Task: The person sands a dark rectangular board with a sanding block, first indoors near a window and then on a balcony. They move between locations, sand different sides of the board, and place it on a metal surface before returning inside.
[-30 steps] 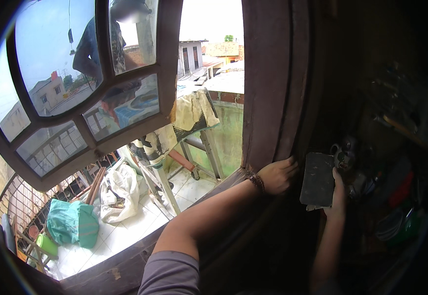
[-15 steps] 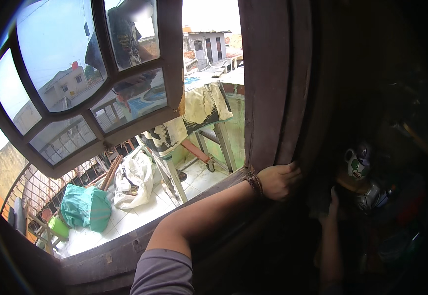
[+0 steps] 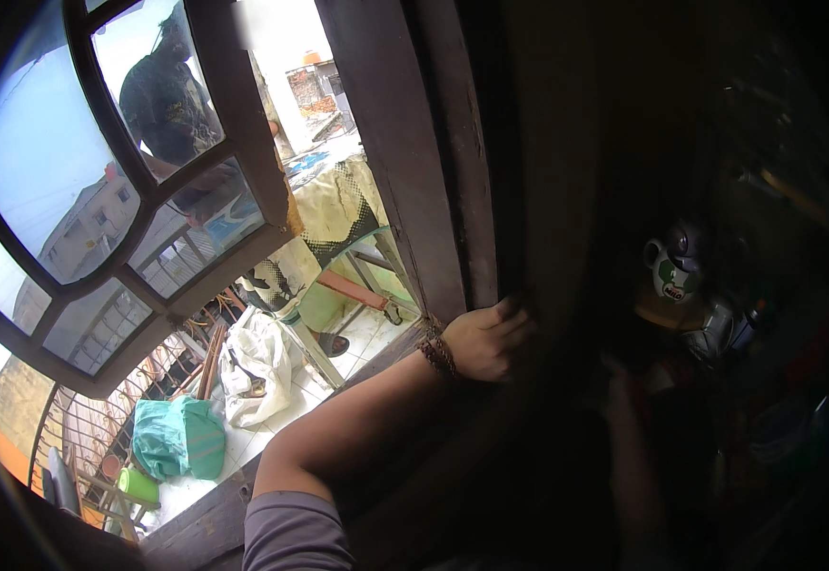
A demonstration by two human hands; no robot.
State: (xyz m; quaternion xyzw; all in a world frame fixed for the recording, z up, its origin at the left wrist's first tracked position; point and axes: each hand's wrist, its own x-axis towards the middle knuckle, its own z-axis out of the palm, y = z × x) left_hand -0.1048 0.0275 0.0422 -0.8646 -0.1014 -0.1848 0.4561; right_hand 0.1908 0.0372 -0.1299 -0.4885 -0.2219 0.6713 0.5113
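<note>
My left hand (image 3: 486,343), with a dark beaded bracelet on its wrist, is at the foot of the dark wooden window post (image 3: 434,190). Its fingers are curled inward against the post's shadowed inner side, and anything inside them is hidden. My left forearm lies along the dark sill (image 3: 215,519). In deep shadow to the right is my right hand (image 3: 616,381), thumb side faintly lit; its fingers and anything they hold are too dark to make out. Beyond it stands a white mug (image 3: 671,276) with a green and red print.
An open window sash (image 3: 138,209) with several panes swings outward at the left. Outside are a cloth-covered stand (image 3: 329,219), a white sack (image 3: 255,366), a teal bag (image 3: 178,438), a green bucket (image 3: 138,485) and a metal railing (image 3: 62,419). Shiny dishes (image 3: 714,328) sit near the mug.
The whole view has turned, so window and post appear farther left and more tilted. My left hand stays at the post's foot, while my right hand has become darker and harder to see.
</note>
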